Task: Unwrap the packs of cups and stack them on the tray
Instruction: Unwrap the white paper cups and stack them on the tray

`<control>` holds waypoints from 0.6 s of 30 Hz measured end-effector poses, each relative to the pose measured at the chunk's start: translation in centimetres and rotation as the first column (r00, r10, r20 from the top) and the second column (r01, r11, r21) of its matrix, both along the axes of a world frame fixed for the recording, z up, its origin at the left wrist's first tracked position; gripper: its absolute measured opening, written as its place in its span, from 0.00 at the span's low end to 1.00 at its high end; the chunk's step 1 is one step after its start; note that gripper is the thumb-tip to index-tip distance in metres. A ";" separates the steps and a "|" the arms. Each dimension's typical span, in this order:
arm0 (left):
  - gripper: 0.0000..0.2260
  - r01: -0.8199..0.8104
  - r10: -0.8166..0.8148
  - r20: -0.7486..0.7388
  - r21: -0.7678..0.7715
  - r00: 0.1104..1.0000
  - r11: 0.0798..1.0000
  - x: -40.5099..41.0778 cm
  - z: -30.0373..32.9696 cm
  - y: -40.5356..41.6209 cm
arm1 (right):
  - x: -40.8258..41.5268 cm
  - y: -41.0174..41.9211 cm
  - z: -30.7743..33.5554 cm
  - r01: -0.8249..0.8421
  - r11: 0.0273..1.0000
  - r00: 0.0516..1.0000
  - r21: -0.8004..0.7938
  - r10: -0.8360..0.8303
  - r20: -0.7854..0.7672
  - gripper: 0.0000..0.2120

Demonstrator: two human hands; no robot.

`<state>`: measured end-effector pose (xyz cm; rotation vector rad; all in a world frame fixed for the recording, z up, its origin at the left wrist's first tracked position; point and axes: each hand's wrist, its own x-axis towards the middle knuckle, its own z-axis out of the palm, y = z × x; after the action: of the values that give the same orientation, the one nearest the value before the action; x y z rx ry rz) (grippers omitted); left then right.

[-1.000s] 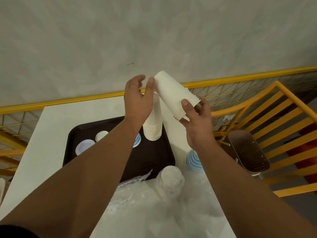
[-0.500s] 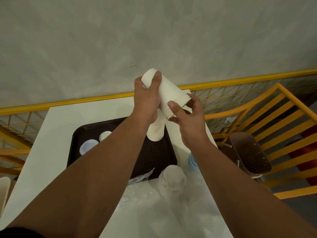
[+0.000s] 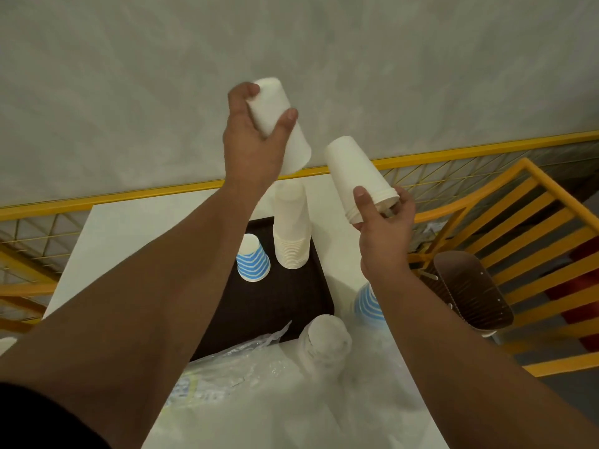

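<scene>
Cups that we held as one bundle half a second ago are now split in two. Our left hand [image 3: 251, 147] is wrapped around a single white cup [image 3: 280, 124], base up, lifted clear above the tall white stack [image 3: 291, 231] on the dark tray [image 3: 269, 306]. Our right hand [image 3: 382, 228] pinches the rim end of the remaining short nest of cups [image 3: 359, 178], tilted, off to the right of the left grip and apart from it. Both grips are closed on their cups.

We judge this means the nest is being fed onto the tray piece by piece; the freed cup sits almost over the stack, so lowering it there looks like the next move. Below the left grip a blue-striped cup [image 3: 252, 262] stands inverted just beside the stack. Nearer us, under both grips, lie a wrapped pack [image 3: 325, 340] and loose plastic wrap [image 3: 259, 384] on the tabletop [image 3: 136, 228], so unwrapping work remains.
</scene>
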<state>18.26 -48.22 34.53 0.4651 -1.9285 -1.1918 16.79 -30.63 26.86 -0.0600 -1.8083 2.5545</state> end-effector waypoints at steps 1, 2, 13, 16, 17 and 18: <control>0.23 0.023 -0.021 0.033 -0.053 0.999 0.998 0.1 -0.9 0.2 | -0.1 0.0 0.1 -0.009 1.000 1.000 -0.010 0.009 0.000 0.22; 0.24 0.049 -0.042 0.075 -0.094 0.996 0.994 0.1 -2.0 0.3 | -0.1 0.0 0.1 -0.021 1.000 1.000 -0.018 0.021 0.000 0.22; 0.20 0.195 -0.089 0.454 -0.192 0.887 0.962 2.8 -10.0 0.6 | 0.7 0.7 -0.1 -0.105 0.994 0.993 -0.004 0.105 0.061 0.30; 0.17 0.057 -0.032 0.230 -0.102 0.973 0.993 2.3 -7.2 1.1 | 1.0 0.6 0.2 -0.165 0.984 0.984 -0.067 0.169 0.062 0.32; 0.18 0.045 -0.050 0.159 0.037 0.986 0.998 2.1 -6.0 1.6 | 1.2 0.4 0.4 -0.197 0.976 0.978 -0.095 0.202 0.050 0.33; 0.19 0.086 -0.113 0.105 0.231 0.988 0.969 1.9 -4.8 2.2 | 1.4 0.2 0.5 -0.232 0.966 0.971 -0.118 0.237 0.037 0.33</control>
<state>20.16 -46.06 29.70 0.5744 -1.9434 -1.4884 18.20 -30.40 27.39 0.0957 -1.7846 2.8400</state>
